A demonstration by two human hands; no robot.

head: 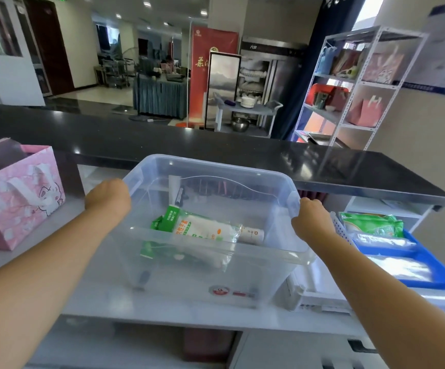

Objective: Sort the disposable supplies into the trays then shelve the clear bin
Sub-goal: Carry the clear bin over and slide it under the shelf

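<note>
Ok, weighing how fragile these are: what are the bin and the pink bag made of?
The clear bin looks like rigid glossy plastic; a green-and-white pack shows through its wall. The pink bag seems matte printed paper, with crisp folded edges.

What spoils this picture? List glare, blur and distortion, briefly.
Head view: ceiling lights glint on the black counter; the wide-angle lens tilts and bows the white shelf rack; the walls of the clear bin haze the green packet inside; the far room is soft; the left hand and right hand at its rim look sharp.
</note>
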